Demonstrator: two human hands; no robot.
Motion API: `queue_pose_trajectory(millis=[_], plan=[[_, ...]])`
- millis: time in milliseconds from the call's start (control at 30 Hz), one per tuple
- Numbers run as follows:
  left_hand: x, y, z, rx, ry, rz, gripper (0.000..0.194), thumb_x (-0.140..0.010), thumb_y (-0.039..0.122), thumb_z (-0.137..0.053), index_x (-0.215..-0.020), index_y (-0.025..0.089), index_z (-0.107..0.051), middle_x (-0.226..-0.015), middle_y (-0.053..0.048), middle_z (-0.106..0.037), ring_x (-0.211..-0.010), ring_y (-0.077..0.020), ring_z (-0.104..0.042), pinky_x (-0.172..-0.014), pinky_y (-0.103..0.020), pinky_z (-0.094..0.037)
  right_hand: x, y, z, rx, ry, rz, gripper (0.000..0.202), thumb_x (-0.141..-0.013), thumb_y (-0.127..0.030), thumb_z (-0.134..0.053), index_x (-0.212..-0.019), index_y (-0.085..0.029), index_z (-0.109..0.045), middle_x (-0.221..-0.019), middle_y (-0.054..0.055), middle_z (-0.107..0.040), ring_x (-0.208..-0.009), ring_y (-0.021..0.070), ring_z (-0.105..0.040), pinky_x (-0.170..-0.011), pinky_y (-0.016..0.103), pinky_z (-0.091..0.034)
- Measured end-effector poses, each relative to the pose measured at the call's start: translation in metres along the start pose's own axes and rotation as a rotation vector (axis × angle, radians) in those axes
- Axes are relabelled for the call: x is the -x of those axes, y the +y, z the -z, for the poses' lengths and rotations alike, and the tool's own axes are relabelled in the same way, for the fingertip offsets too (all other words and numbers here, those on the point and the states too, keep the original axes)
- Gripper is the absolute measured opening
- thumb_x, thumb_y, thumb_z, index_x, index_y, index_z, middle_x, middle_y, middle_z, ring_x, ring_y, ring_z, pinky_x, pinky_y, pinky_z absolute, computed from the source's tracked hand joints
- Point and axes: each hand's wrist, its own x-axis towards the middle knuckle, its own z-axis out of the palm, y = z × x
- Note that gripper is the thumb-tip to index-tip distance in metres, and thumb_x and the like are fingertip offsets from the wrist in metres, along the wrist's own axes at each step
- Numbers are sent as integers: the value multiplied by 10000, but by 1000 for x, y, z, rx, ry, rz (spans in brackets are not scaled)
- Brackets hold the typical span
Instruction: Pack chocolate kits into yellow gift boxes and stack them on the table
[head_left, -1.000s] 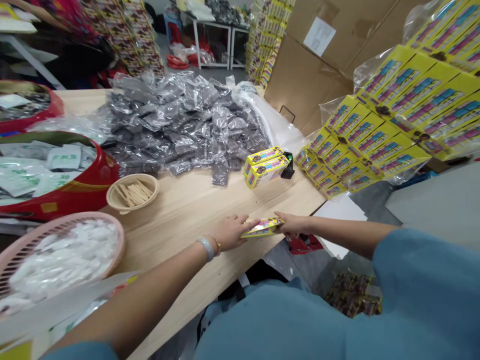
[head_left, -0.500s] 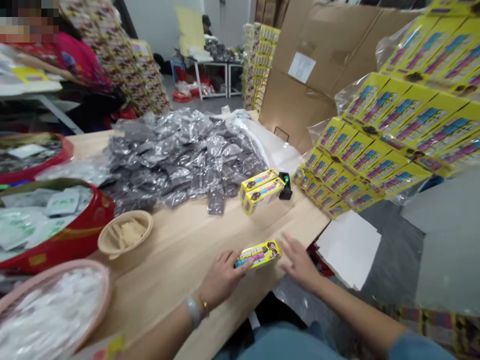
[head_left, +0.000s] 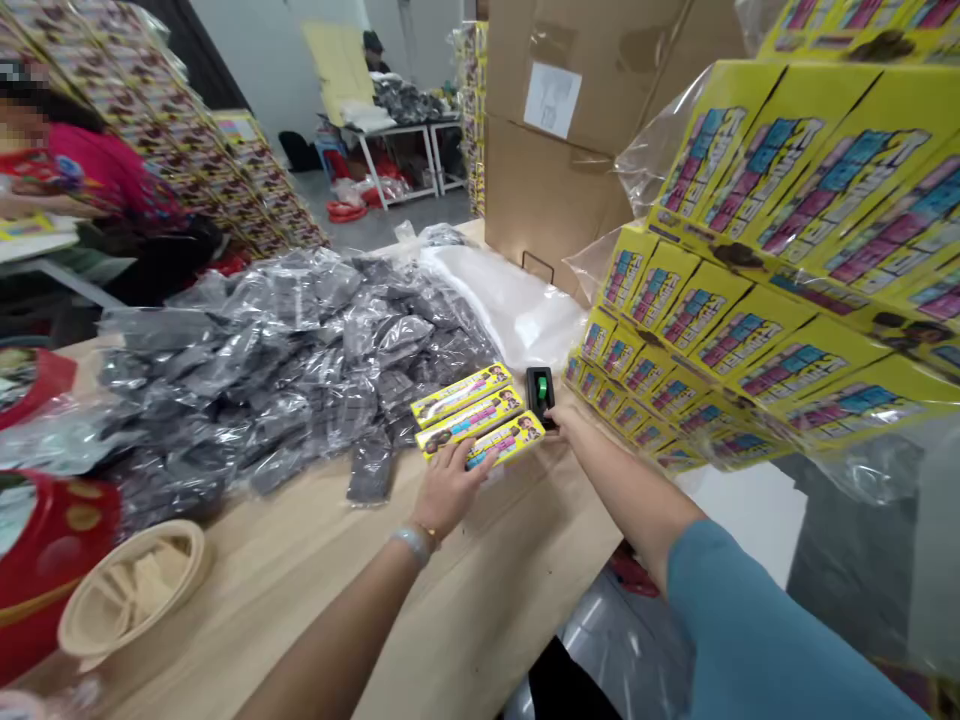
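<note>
Three narrow yellow printed boxes (head_left: 471,410) lie side by side on the wooden table, touching or nearly so. My left hand (head_left: 450,485) holds the left end of the nearest yellow box (head_left: 510,440), its fingers resting over the top. Just right of the boxes stands a small black tape dispenser (head_left: 538,398) with a green core. At the dispenser's near end is my right hand (head_left: 564,418), fingers drawn together. Whatever those fingertips pinch is too small to make out.
A heap of grey items in clear bags (head_left: 300,350) covers the table's left and back. A beige bowl (head_left: 191,565) of flat pieces and a red tub (head_left: 60,560) sit at left. Wrapped stacks of yellow boxes (head_left: 720,310) and a big carton (head_left: 559,180) rise right and behind. A co-worker (head_left: 120,180) sits far left.
My left hand has carried its yellow box forward to the other two. My right hand has moved from beside that box to the tape dispenser. The view has shifted closer to the stacks.
</note>
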Motion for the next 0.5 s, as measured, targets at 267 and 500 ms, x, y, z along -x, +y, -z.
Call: queue_pose_trajectory(millis=[267,500], plan=[[2,-13,-5,-22,25,-32,353,-812,251,-416,-1150,344,-462,-1145,-117,-449,-1006,-258,-427,-794,-414,-382,45,63,-9,-21,246,-38,203,-779,-175,-360,-829,-124,-550,-1001,129,-508,-961,199,-474,-777,280,-392],[5,-11,-6,-28,18,-24,333,-816,278,-408,-1137,338,-471,-1166,-112,-457,-1020,-256,-429,-803,-420,-381,79,28,-45,-354,121,101,276,-720,-412,-468,-611,-161,-503,-547,-10,-474,-562,119,-469,-541,215,-386]])
